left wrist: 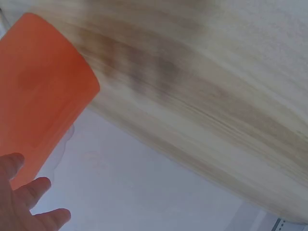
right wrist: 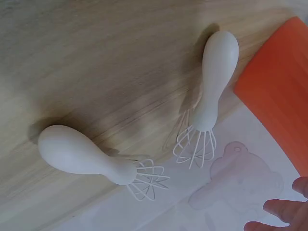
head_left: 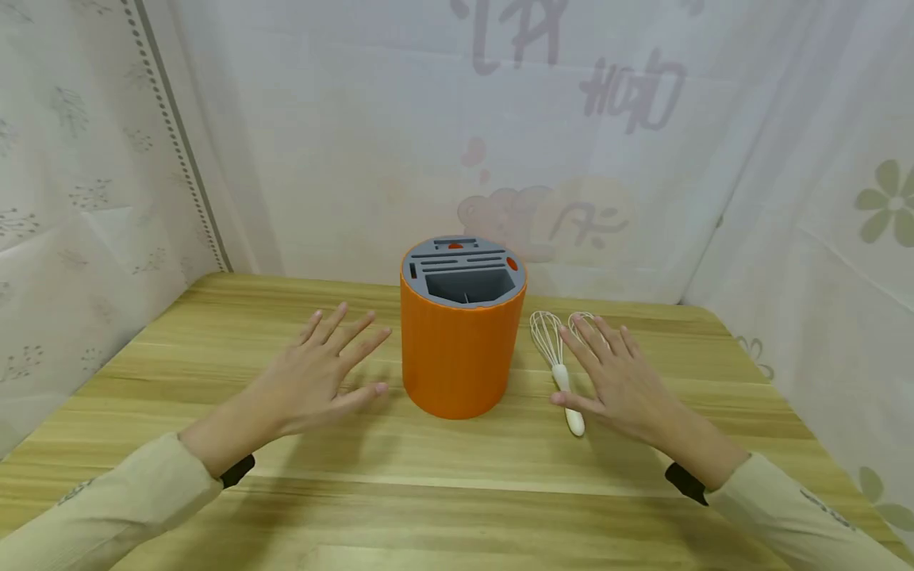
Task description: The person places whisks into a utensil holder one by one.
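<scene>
An orange utensil holder (head_left: 457,357) with a grey slotted top (head_left: 421,274) stands upright on the wooden table. To its left my left hand (head_left: 314,381) hovers palm down, fingers spread and holding nothing. My right hand (head_left: 628,385) is spread the same way on the other side, above two white whisks. One whisk (head_left: 560,377) shows in full in the head view; the other is mostly hidden beneath the hand. In the right wrist view both appear, the nearer-to-holder whisk (right wrist: 219,67) and the outer whisk (right wrist: 77,151), lying side by side.
The wooden table (head_left: 443,507) ends at a back edge against a pale printed curtain (head_left: 343,159). More patterned cloth (head_left: 821,198) hangs along the right side, and a similar cloth (head_left: 78,159) on the left. Dark bands sit around both wrists.
</scene>
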The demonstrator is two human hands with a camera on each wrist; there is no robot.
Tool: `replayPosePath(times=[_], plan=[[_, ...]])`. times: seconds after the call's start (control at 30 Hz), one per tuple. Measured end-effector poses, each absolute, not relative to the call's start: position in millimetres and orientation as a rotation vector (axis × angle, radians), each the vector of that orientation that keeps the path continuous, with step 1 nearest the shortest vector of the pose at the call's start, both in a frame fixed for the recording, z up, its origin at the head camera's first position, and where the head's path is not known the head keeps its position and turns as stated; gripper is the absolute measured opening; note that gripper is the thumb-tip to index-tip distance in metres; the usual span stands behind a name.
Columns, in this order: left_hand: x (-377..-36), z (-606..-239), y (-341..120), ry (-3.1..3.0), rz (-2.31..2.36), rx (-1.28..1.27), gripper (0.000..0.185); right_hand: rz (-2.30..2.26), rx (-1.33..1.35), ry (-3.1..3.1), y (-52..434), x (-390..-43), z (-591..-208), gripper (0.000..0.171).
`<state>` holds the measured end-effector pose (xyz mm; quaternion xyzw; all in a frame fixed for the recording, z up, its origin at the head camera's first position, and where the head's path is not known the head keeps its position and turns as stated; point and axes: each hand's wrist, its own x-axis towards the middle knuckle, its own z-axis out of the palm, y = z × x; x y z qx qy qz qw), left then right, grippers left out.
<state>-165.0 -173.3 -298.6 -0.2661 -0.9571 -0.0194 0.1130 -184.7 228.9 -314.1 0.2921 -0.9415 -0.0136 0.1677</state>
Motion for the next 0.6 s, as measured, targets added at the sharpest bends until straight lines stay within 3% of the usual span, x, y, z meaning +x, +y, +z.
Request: replayPosePath(times=[0.3, 0.6], plan=[[-173, -286, -173, -2.795, -0.169, -0.742, 0.070, 0.149, 0.834, -2.726, 224, -190, -301, 0.080], [-184, -275, -170, -2.780, -0.451, -0.619, 0.066, 0.565, 0.829, -2.754, 215, -200, -286, 0.060]])
